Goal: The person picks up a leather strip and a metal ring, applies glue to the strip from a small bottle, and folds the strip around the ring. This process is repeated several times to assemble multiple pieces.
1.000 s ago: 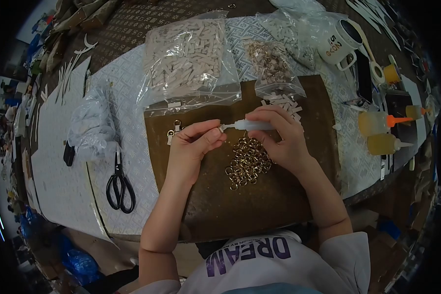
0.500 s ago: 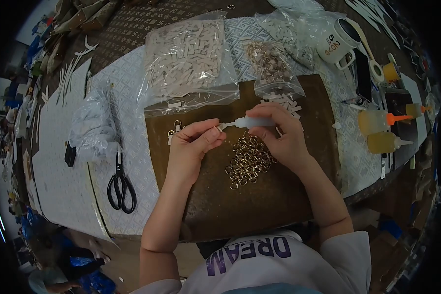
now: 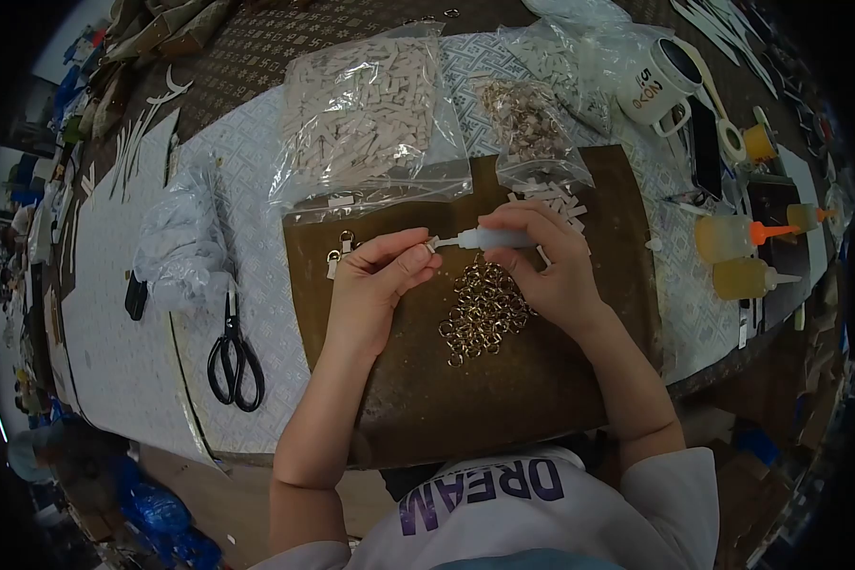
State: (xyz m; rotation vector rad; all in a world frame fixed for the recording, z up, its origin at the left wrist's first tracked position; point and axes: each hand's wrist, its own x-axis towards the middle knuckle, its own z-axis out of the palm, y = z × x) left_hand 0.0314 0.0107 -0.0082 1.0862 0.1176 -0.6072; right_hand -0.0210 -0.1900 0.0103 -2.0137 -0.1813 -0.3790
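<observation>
Between the thumb and fingers of my left hand (image 3: 389,271) is a small pale strip (image 3: 431,245), seemingly with a metal ring, mostly covered by the fingertips. My right hand (image 3: 551,256) grips a small translucent glue bottle (image 3: 494,237) on its side, its thin nozzle pointing left and meeting the strip. Below the bottle lies a pile of gold-coloured metal rings (image 3: 484,313) on a brown mat (image 3: 427,408). Pale strips fitted with rings (image 3: 342,249) rest just left of my left hand. Loose pale strips (image 3: 560,201) lie beyond my right hand.
A zip bag of pale strips (image 3: 361,114) and a bag of metal parts (image 3: 527,119) stand at the back. Black-handled scissors (image 3: 234,366) and a crumpled plastic bag (image 3: 182,247) are on the left. A mug (image 3: 648,90) and an orange-tipped bottle (image 3: 727,236) stand right.
Both hands stay nearly in place, the nozzle still at the pale strip. At lower left, the person seen beside the blue bag has shifted mostly out of view.
</observation>
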